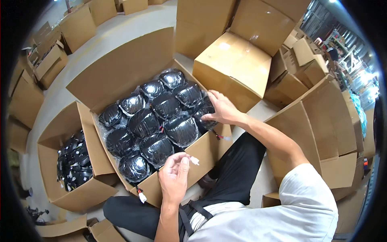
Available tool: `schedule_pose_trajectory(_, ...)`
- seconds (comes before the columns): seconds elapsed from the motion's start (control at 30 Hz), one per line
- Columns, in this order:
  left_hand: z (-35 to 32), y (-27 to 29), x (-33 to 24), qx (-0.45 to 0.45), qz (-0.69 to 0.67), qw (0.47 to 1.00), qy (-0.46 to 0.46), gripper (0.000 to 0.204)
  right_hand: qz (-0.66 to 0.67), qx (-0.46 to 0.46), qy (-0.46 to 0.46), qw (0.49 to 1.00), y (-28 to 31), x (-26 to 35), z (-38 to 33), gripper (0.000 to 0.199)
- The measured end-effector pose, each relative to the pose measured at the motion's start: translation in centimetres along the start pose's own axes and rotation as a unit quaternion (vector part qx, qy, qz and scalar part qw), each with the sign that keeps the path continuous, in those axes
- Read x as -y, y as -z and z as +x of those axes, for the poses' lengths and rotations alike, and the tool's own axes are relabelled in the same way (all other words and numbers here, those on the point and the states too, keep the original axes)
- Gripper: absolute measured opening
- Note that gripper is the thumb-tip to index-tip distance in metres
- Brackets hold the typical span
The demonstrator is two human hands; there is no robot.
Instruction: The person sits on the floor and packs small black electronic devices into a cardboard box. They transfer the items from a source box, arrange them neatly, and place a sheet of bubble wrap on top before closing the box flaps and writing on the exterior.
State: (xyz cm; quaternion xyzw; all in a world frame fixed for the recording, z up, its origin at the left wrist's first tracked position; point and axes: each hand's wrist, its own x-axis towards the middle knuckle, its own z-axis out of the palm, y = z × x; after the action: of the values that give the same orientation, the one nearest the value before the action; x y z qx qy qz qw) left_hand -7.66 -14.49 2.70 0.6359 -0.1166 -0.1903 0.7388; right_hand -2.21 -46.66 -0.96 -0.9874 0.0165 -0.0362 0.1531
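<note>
The open carton (212, 150) carries bagged black units. The right hand (221, 111), arm outstretched, spreads thumb and fingers across one unit (204, 108) at its near right corner. At the near edge, the left hand (174, 175), thumb uppermost, curls its fingers beside a white connector (194, 160); I cannot tell whether it grips.

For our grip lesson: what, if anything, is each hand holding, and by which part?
Left hand: a white plug, seemingly by its left end. Right hand touches wrapped black item; grip unclear.
</note>
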Motion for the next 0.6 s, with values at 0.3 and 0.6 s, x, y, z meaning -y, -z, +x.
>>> schedule_pose_trajectory(0.3,3.9,-1.7,8.0,0.058,0.550,0.810,-0.194,0.063,-0.030,0.068,0.070,0.995,-2.5,-3.1,0.9,0.074)
schedule_pose_trajectory(0.6,-12.1,13.1,0.9,-0.427,0.413,0.789,-0.153,0.019,0.064,-0.016,0.066,0.996,-3.0,-4.7,1.1,0.051)
